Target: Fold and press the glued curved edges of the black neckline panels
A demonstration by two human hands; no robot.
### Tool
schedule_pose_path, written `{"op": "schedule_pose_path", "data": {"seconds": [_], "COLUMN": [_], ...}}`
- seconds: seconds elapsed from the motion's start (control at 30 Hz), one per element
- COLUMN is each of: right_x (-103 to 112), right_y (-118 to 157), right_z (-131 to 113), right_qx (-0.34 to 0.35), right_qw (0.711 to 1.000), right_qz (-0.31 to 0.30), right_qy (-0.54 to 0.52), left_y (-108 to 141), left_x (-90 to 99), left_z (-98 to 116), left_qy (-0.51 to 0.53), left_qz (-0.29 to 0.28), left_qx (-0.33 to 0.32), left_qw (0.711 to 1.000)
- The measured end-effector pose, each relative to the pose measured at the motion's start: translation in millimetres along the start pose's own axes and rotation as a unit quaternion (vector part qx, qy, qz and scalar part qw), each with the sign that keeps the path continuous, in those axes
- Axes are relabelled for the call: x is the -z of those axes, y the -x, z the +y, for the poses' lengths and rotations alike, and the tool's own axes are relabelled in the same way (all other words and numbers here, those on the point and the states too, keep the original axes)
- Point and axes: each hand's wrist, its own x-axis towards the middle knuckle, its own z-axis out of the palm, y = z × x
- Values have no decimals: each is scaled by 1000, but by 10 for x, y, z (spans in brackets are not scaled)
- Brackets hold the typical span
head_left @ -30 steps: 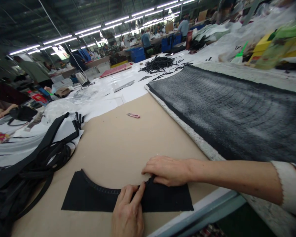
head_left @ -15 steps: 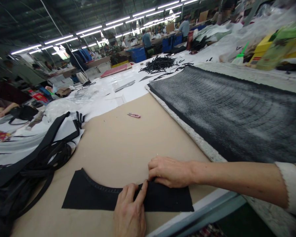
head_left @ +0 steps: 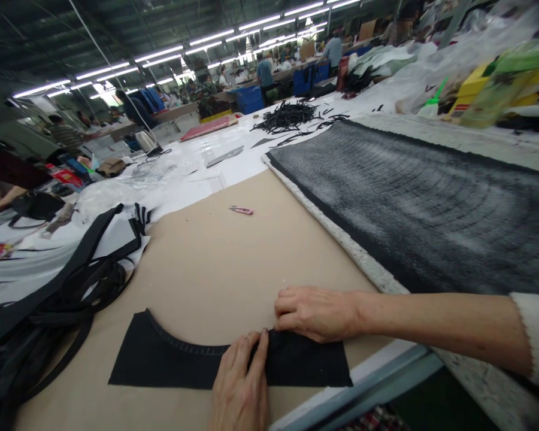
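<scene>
A black fabric piece (head_left: pixel 170 368) with a curved cut-out lies on the beige board in front of me. A row of small pale marks follows its curved edge. My left hand (head_left: pixel 241 383) rests on its middle, fingers stretched out and a gap between them, pressing it down. My right hand (head_left: pixel 314 312) is closed at the upper edge, right of the left fingertips, with its fingers curled under and pinching that edge. The palm side of the right hand is hidden. Farther up the board lies a pair of pink-handled thread snips (head_left: pixel 241 210), apart from both hands.
The beige board (head_left: pixel 215 251) lies under the work. Black straps (head_left: pixel 78 299) heap at the left. A large dark mesh-like sheet (head_left: pixel 408 197) on a slab lies at the right. Black strips (head_left: pixel 287 117) pile farther back. Other people work in the background.
My right hand has slid slightly right along the fabric's upper edge, widening the gap from the left fingertips. The left hand stays on the fabric. The view has shifted a little.
</scene>
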Motion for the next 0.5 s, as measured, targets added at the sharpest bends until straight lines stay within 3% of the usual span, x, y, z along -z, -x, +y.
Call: {"op": "schedule_pose_path", "data": {"seconds": [0.2,0.5], "right_x": [-56,-41], "right_y": [12,142], "right_z": [30,78], "right_qx": [27,29], "right_qw": [999,999], "right_qz": [0,6], "right_qy": [27,24], "left_y": [-44,-25], "left_x": [7,19], "left_z": [68,42], "left_qy": [35,-36], "left_qz": [-34,-27], "left_qx": [21,-36], "left_qw": [999,998]}}
